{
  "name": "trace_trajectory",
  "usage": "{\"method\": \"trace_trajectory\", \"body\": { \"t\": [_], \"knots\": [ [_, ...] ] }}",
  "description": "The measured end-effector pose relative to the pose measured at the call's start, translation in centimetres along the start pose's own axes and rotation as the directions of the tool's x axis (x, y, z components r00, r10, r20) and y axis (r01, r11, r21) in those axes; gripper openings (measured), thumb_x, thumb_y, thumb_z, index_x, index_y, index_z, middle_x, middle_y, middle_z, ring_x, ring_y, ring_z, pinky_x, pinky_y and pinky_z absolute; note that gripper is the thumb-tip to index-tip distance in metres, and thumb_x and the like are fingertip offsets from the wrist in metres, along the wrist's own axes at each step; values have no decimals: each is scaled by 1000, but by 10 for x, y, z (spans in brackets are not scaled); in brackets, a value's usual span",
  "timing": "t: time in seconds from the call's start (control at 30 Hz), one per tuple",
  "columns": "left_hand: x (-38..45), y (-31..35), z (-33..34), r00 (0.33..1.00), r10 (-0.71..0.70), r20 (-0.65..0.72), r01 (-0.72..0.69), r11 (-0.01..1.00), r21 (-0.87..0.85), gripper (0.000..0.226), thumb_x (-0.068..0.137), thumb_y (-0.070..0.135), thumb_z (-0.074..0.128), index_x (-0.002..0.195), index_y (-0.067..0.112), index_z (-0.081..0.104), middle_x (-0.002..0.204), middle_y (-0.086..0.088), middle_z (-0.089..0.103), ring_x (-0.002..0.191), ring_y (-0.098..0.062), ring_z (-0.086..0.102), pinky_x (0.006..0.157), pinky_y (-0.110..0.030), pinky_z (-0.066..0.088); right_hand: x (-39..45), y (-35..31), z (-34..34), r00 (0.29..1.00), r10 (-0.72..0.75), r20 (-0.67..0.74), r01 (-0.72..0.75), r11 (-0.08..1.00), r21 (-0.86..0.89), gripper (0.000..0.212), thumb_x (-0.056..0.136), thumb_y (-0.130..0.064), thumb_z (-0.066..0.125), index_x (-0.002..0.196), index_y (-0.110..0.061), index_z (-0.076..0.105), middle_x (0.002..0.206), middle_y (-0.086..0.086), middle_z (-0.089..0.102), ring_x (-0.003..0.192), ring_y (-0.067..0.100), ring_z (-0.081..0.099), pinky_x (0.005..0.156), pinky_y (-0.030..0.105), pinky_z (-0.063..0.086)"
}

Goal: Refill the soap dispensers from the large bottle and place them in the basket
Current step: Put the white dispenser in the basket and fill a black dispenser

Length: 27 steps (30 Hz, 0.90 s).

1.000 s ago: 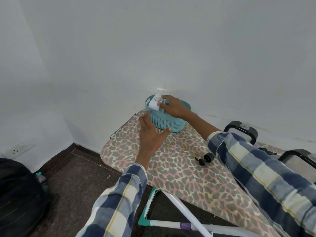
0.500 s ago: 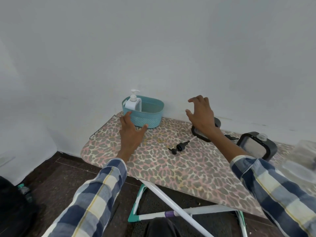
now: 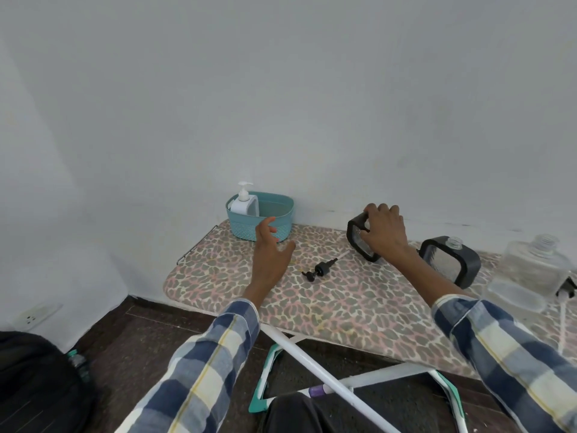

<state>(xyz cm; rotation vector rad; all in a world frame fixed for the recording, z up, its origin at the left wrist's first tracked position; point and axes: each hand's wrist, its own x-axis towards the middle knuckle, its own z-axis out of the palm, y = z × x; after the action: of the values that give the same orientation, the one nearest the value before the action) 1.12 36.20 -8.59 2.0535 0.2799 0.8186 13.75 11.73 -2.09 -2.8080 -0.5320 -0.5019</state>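
On the ironing board [image 3: 343, 301], right hand [image 3: 385, 232] grips an uncapped black-framed dispenser [image 3: 359, 237].
Left hand [image 3: 270, 254] hovers, fingers loose; a tilt might spill soap.

Our right hand [image 3: 385, 232] gripping a black-framed dispenser [image 3: 359, 237] on the leopard-print ironing board [image 3: 343, 304], our left hand [image 3: 270, 256] open just before the teal basket [image 3: 281, 207] holding a white pump dispenser [image 3: 243, 203], a black pump head [image 3: 320, 270] lying between our hands, a second black-framed dispenser [image 3: 452, 260] and a clear bottle [image 3: 530, 270] at right.

Evenly lit by soft, diffuse light, with only faint shadows under the teal basket [image 3: 260, 221]. No glare. Wide-angle bending toward the edges; clear bottle [image 3: 530, 270] at far right slightly smeared. Dim floor [image 3: 150, 335] below.
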Motion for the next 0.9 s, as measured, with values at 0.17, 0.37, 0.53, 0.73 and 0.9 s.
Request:
{"method": "trace_trajectory", "body": {
  "t": [0.17, 0.37, 0.53, 0.73, 0.9],
  "knots": [
    [-14, 31, 24, 993, 27, 111, -17, 996, -84, 70, 94, 36, 81, 150, 25, 41, 122, 0, 59, 107, -16, 65, 94, -42, 58, -28, 7, -20, 994, -47, -100, 58, 992, 112, 48, 88, -29, 78, 127, -8, 62, 119, 13, 65, 113, 35, 53, 90, 44, 47],
    [-44, 60, 65, 948, 52, 314, 11, 981, -194, 91, 86, 44, 90, 159, 28, 38, 136, -1, 59, 122, -14, 62, 96, -27, 54, -55, 22, -48, 987, -162, -5, 156, 946, 283, 57, 85, -25, 77, 139, -21, 58, 129, 1, 65, 126, 29, 48, 99, 49, 44],
    [-70, 72, 97, 895, 53, 442, 50, 974, -219, 77, 91, 33, 88, 153, 22, 45, 142, 1, 61, 131, -18, 61, 102, -26, 52, -84, 46, -47, 962, -271, 38, 223, 858, 463, 50, 90, -18, 74, 137, -25, 59, 128, -4, 64, 121, 19, 46, 98, 41, 48],
    [-84, 79, 118, 906, 33, 421, 52, 981, -189, 63, 101, 23, 77, 154, 22, 43, 144, -5, 61, 131, -21, 59, 113, -42, 51, -111, 72, -43, 970, -239, -38, 226, 836, 499, 44, 98, -23, 74, 139, -27, 58, 132, -9, 62, 122, 12, 53, 102, 40, 51],
    [-81, 78, 129, 906, 69, 418, -7, 989, -148, 73, 105, 27, 71, 166, 21, 32, 160, -4, 50, 146, -22, 50, 121, -40, 43, -129, 88, -62, 898, -85, -432, 266, 887, 378, 33, 99, -16, 69, 131, -20, 62, 126, -7, 59, 116, 16, 53, 85, 37, 56]
  ]
}}
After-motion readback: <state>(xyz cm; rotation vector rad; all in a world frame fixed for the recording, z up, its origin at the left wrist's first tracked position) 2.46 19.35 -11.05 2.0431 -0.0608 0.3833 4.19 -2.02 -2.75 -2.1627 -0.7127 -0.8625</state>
